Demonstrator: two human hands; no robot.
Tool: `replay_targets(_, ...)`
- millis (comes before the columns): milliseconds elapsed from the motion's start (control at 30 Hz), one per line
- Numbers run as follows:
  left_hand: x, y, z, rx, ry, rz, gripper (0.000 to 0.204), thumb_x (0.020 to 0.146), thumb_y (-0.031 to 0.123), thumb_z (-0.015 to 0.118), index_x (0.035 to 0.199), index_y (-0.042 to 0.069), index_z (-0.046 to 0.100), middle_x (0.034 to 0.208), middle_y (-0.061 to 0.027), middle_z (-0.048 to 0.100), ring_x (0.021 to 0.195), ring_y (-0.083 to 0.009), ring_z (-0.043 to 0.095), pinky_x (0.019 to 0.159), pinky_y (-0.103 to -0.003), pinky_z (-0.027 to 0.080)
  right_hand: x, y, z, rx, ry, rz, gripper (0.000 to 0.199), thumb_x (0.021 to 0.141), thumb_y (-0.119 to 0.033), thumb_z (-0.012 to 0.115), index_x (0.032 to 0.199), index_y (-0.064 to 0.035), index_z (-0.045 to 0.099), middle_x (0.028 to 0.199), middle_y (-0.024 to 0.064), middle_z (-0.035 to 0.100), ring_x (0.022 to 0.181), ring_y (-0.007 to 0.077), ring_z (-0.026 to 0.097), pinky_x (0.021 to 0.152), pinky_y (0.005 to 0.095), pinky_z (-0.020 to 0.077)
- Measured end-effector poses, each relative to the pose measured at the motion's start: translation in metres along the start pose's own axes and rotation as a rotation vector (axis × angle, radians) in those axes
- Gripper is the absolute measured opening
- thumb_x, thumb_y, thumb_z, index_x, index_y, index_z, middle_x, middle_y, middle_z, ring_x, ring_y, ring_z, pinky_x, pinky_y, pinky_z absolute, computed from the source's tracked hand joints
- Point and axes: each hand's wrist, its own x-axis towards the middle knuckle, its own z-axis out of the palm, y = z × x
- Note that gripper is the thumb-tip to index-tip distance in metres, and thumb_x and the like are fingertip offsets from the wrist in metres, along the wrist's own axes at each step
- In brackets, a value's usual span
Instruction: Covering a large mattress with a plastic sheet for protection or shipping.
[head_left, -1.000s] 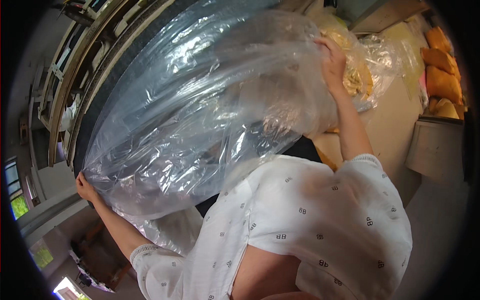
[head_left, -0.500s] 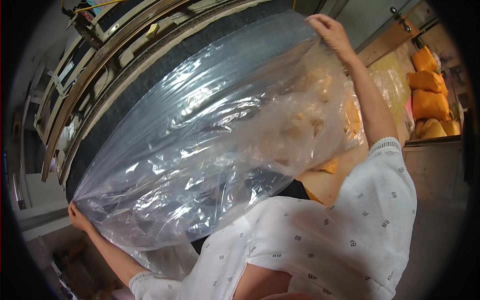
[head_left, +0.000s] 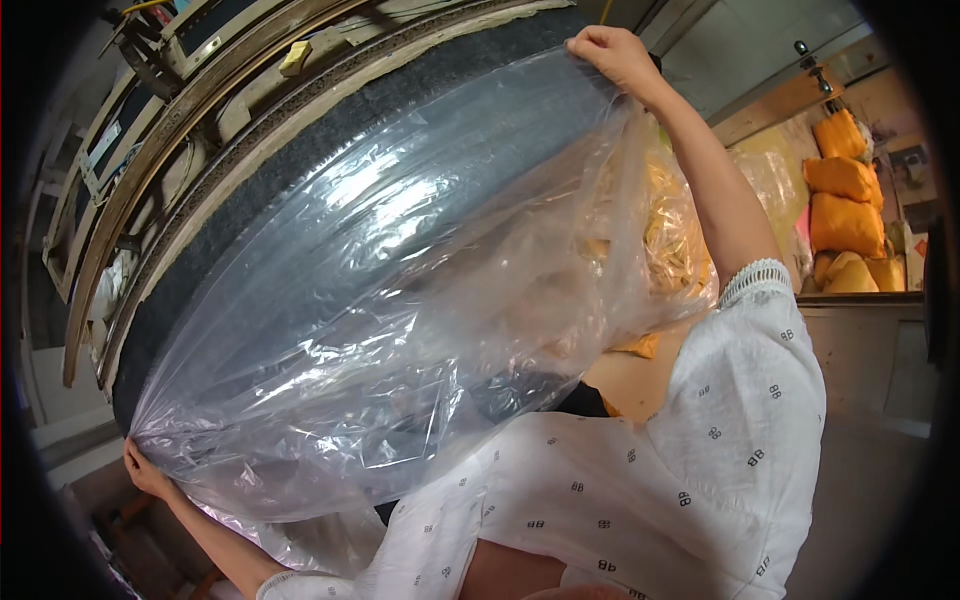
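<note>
A wide sheet of clear plastic film (head_left: 400, 220) is stretched between my hands, with its far edge pulled taut over a dark belt-like surface (head_left: 240, 210). At the lower left, my left hand (head_left: 147, 470) pinches a gathered corner of the film, closed on it. My right hand (head_left: 615, 55) grips the other corner at the upper right, fingers closed. The film's near part hangs in shiny wrinkles down to my body, and I cannot tell from here whether it is a single layer.
Beyond the dark surface runs a machine with curved-looking rails (head_left: 190, 130), on which lies a small yellow block (head_left: 296, 58). Orange wrapped bundles (head_left: 845, 220) are stacked at the right. Yellow items (head_left: 675, 225) in clear plastic lie beside my right arm.
My right hand has moved slightly left and down, my left hand a little down and left. The film's far edge now looks tauter and smoother.
</note>
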Motion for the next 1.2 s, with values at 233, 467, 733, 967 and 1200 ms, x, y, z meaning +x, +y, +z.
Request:
replay_targets(233,-0.014,-0.056,-0.089,-0.364,-0.104,-0.091,0.038,0.09,0.026,0.054,0.114,-0.003,0.056,0.11,-0.0064,0.06,0.099,-0.0145,0.054,0.09,-0.025,0.039,0.012,0.007,0.006,-0.393,0.046,-0.415,0.018,0.08,-0.023,0.058,0.085,-0.0069,0.063,0.081,0.0092,0.062,0.075,0.0256,0.06,0.068,0.0344,0.046)
replay_targets(467,-0.091,-0.041,-0.169,-0.371,-0.204,-0.258,0.034,0.089,0.027,0.056,0.112,0.003,0.058,0.098,0.0008,0.059,0.085,-0.0085,0.052,0.074,-0.02,0.039,0.008,0.012,0.029,-0.436,0.243,-0.443,0.018,0.081,-0.024,0.057,0.089,-0.0088,0.061,0.087,0.0093,0.06,0.082,0.0287,0.059,0.069,0.0377,0.0456)
replay_targets(733,-0.124,-0.065,-0.135,-0.575,-0.183,-0.373,0.033,0.091,0.029,0.052,0.114,0.006,0.053,0.108,-0.0009,0.054,0.098,-0.0103,0.049,0.086,-0.024,0.038,0.015,0.019,0.028,-0.583,0.383,-0.714,0.019,0.083,-0.025,0.055,0.092,-0.0091,0.058,0.09,0.0086,0.059,0.081,0.0268,0.058,0.07,0.0352,0.045)
replay_targets(967,0.01,-0.049,-0.09,-0.856,0.278,-0.223,0.04,0.09,0.027,0.052,0.12,0.0,0.048,0.118,-0.0113,0.052,0.104,-0.0213,0.052,0.09,-0.032,0.041,0.032,-0.077,-0.001,0.474,0.474,-0.326,0.015,0.089,-0.018,0.044,0.084,-0.006,0.051,0.07,-0.0017,0.047,0.064,0.0076,0.045,0.057,0.0242,0.0387)
replay_targets(1200,0.106,-0.107,0.068,-0.482,0.069,-0.075,0.033,0.088,0.03,0.056,0.103,0.002,0.062,0.098,-0.004,0.063,0.088,-0.0135,0.055,0.083,-0.025,0.041,0.092,0.025,0.075,0.163,0.582,-0.211,0.024,0.081,-0.026,0.057,0.091,-0.0036,0.061,0.079,0.0093,0.062,0.074,0.0174,0.058,0.07,0.0294,0.0451)
